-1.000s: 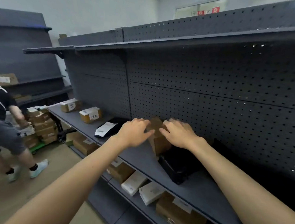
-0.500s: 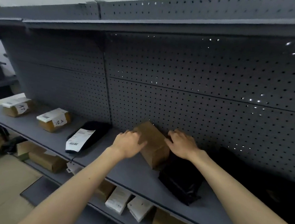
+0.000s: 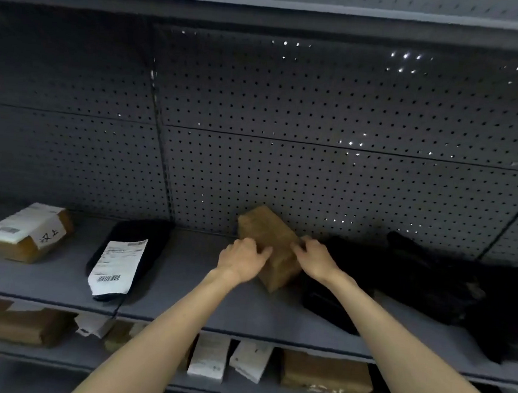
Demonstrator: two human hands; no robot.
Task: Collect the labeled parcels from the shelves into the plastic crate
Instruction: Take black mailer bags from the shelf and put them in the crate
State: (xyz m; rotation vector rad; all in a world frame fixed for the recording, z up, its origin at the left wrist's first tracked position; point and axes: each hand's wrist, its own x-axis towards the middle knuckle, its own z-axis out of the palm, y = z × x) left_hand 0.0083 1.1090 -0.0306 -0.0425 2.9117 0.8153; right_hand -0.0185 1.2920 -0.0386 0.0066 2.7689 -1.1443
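Both hands, the left hand (image 3: 243, 260) and the right hand (image 3: 316, 257), grip with closed fingers a tilted brown box (image 3: 269, 244) on the shelf (image 3: 181, 283), beside a black bag (image 3: 334, 284).

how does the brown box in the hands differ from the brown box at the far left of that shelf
The plain brown cardboard box is tilted up on an edge, gripped by the left hand and right hand; the white-labelled brown box lies flat, untouched. The held one shows no label. Both sit on the grey shelf.
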